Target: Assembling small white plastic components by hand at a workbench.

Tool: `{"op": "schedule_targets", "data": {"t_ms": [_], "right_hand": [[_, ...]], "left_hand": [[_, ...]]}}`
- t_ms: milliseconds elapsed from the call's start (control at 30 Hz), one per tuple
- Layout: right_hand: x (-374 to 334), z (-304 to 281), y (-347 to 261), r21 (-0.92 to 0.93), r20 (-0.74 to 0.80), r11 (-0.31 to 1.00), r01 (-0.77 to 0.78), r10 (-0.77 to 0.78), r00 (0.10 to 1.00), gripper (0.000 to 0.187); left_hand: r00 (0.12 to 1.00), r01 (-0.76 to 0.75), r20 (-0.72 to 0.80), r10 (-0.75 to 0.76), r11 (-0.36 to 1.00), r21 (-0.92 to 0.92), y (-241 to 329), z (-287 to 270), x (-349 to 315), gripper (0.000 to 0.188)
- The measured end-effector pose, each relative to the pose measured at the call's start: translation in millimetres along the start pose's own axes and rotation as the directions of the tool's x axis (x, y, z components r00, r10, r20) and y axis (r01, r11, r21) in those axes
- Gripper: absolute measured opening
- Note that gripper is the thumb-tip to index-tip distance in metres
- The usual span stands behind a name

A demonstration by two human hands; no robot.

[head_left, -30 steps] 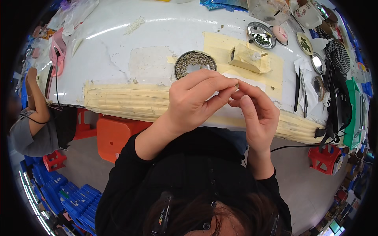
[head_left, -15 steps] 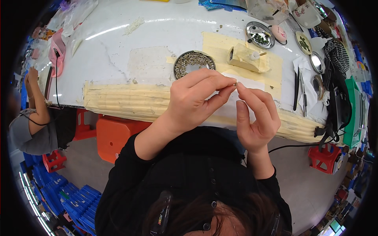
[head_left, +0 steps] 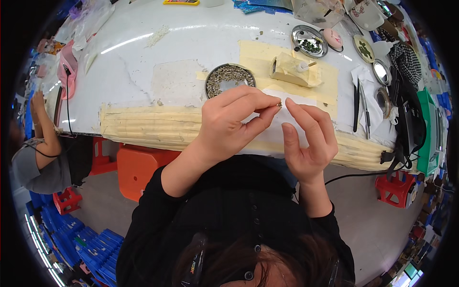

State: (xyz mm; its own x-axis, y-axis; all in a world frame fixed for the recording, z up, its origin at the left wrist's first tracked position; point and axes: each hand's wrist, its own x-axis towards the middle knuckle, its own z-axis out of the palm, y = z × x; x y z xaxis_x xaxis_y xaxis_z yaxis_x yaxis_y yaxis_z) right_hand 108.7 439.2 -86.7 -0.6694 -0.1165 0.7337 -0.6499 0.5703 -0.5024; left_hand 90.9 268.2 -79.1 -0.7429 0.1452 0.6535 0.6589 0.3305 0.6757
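Between the thumb and forefinger of my left hand [head_left: 234,119] is a tiny metallic piece [head_left: 279,104], too small to name more exactly. My right hand [head_left: 313,131] hovers just to its right, thumb and fingers apart, with nothing visible in it. Its forefinger tip is close to the piece, with a slight gap. Beyond my left hand stands a round dish [head_left: 209,86] holding many small metallic pieces. White paper [head_left: 275,131] lies on the table beneath my fingers.
A tape-wrapped block [head_left: 289,71] with a small white bottle [head_left: 302,67] stands beyond my hands. Farther right are a steel dish [head_left: 296,36] of dark green bits, tweezers [head_left: 365,112] and a green tray [head_left: 428,138]. Another person [head_left: 40,158] sits at the far left.
My right forefinger has drawn away from the small piece, leaving a gap. My left hand still pinches it. The whole view has shifted slightly.
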Motion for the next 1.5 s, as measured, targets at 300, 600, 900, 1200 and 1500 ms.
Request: {"op": "schedule_targets", "data": {"t_ms": [300,600,900,1200,1500], "right_hand": [[-2,-7,5,-0.036,0.044,0.995,0.092,-0.09,0.995,0.039],[-4,-22,9,0.024,0.045,0.997,0.071,-0.072,0.996,0.038],[-10,-34,19,0.037,-0.042,0.999,0.01,-0.009,0.999,0.034],[0,-35,13,0.17,0.018,0.96,-0.222,0.222,0.975,0.017],[9,-37,7,0.302,0.131,0.901,-0.313,0.286,0.949,0.007]], "left_hand": [[0.997,0.041,0.072,-0.039,0.999,-0.022,3,1,2,0.018],[0.987,0.057,0.148,-0.063,0.997,0.048,18,9,8,0.017],[0.978,0.104,0.178,-0.106,0.994,0.016,25,21,13,0.017],[0.969,-0.2,0.191,0.158,0.954,0.223,27,26,15,0.026],[0.945,-0.31,0.19,0.267,0.916,0.254,27,18,13,0.026]]}}
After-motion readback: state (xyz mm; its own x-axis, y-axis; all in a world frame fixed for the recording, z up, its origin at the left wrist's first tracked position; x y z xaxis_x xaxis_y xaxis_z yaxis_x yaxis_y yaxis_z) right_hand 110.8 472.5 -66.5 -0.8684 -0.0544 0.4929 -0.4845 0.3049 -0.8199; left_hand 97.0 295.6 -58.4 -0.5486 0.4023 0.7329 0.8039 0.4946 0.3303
